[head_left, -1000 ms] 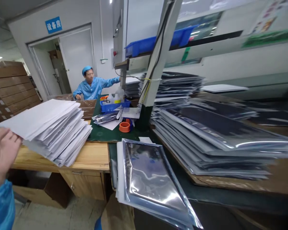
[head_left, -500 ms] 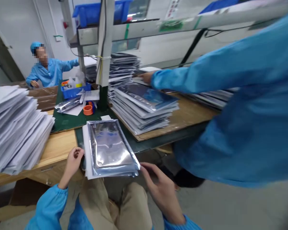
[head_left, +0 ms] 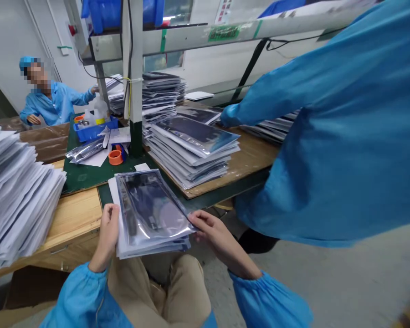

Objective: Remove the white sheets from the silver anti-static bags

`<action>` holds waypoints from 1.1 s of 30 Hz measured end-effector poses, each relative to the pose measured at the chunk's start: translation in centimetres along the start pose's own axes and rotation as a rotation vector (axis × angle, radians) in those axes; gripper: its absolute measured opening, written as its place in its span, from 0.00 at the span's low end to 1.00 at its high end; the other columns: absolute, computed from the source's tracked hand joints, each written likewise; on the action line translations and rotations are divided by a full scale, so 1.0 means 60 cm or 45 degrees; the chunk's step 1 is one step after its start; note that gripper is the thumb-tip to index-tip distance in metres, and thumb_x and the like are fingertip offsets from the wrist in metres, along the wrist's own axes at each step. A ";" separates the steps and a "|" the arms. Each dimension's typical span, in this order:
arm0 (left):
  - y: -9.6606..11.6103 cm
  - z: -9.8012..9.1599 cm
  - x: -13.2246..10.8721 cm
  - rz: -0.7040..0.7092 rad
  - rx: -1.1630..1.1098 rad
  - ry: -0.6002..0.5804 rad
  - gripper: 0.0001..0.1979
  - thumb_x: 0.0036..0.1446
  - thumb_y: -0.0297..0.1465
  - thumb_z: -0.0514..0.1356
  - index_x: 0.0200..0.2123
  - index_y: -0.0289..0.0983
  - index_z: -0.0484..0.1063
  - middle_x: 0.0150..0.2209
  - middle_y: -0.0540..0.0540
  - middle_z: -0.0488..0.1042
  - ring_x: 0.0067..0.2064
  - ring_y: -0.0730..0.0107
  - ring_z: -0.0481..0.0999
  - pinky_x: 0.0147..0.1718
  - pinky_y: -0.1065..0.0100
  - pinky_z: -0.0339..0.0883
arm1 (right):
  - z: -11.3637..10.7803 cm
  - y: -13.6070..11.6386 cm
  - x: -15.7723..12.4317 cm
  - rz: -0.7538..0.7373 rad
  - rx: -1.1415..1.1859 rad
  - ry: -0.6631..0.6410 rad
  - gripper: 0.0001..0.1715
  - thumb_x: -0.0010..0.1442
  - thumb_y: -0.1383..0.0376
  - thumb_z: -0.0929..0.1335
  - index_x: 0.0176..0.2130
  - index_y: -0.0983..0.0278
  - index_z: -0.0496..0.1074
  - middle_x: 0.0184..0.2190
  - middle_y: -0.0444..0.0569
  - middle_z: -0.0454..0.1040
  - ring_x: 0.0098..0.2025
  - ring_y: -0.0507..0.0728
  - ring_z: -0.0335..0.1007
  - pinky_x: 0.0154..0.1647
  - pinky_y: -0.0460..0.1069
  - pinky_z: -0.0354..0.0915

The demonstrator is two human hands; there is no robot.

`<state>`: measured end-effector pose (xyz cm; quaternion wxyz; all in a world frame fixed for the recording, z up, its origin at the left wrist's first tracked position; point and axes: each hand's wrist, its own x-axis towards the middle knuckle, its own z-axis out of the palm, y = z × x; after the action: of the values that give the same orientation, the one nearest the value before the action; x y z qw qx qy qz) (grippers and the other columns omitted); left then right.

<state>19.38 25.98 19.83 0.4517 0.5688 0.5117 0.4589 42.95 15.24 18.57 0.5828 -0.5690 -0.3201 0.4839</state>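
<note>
Room: a factory workstation; a green-topped desk (head_left: pixel 89 175) joined to a wooden desk (head_left: pixel 77 218), with a metal post and an overhead shelf carrying blue bins.
Change: half a second ago both hands sat beside the small stack of silver anti-static bags (head_left: pixel 150 212), the right hand clear of it; now both have closed in on its near end, and the stack has slid toward the person so that its near end overhangs the desk edge above the lap.
Co-worker at right: a blue-sleeved arm (head_left: pixel 294 91) reaches across to the far bags; its hand, seen earlier, is now hidden behind the tall pile.
Bag stack axis: the long axis runs away from the person, far end angled slightly left; the far short edge rests on the green surface, the near short edge points at the lap.
Left hand (head_left: pixel 107 234): fingers curled on the stack's near-left edge, thumb on top, gripping it.
Right hand (head_left: pixel 213 234): fingertips pinch the near-right corner, the stack lying between the two hands.
Beside: a tall pile of bagged panels (head_left: pixel 191 150) on a brown board to the right, well apart from the hands.
Left: a leaning stack of white sheets (head_left: pixel 17 196).
Far: an orange tape roll (head_left: pixel 115 157), a blue tray (head_left: pixel 94 131), and a seated person in blue (head_left: pixel 51 105).
</note>
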 end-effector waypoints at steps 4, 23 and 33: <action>0.013 0.000 0.005 -0.134 -0.203 -0.101 0.18 0.53 0.44 0.54 0.41 0.37 0.65 0.31 0.48 0.73 0.31 0.66 0.74 0.30 0.67 0.67 | 0.000 -0.022 0.017 0.105 0.236 -0.045 0.19 0.45 0.51 0.73 0.33 0.58 0.70 0.28 0.42 0.72 0.29 0.54 0.69 0.29 0.48 0.70; 0.007 -0.025 0.097 0.961 0.833 -0.448 0.10 0.57 0.30 0.57 0.44 0.39 0.70 0.56 0.39 0.66 0.59 0.54 0.62 0.58 0.51 0.55 | -0.029 -0.022 0.001 0.206 0.097 -0.267 0.30 0.47 0.58 0.73 0.50 0.57 0.70 0.41 0.48 0.78 0.39 0.60 0.75 0.37 0.52 0.71; 0.001 0.012 0.104 0.944 0.984 -0.725 0.10 0.64 0.37 0.50 0.41 0.41 0.68 0.48 0.43 0.71 0.47 0.60 0.72 0.45 0.61 0.66 | -0.027 0.028 0.032 -0.071 -0.384 0.203 0.19 0.43 0.54 0.74 0.30 0.64 0.70 0.23 0.42 0.67 0.26 0.55 0.62 0.29 0.50 0.60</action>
<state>20.46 32.16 20.14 0.1416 0.9325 0.2682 0.1963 44.76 16.26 16.38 0.5275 -0.6774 -0.3577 0.3673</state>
